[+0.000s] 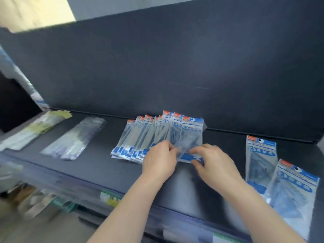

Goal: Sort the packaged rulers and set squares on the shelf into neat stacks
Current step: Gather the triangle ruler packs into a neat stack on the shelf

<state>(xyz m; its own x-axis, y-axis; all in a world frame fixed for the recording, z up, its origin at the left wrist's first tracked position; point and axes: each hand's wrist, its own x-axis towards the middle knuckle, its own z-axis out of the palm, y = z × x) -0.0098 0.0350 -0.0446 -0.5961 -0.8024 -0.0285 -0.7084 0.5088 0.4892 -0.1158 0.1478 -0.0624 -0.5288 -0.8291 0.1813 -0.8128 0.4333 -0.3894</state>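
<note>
Pinching a packet (191, 135) by its lower end, my left grip (160, 159) and right grip (210, 162) steady it on the fanned pile (140, 137), likely to square the stack.

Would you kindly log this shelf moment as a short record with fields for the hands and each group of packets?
surface: dark shelf
centre: fanned pile of blue-headed packets, overlapping, not squared
front packet: rightmost of the fan, on top
left hand: fingers curled at the front packet's left edge
right hand: pinches the front packet's lower end
right side: two loose packets, overlapping
left side: clear packets; green-topped packets, blurred
</note>
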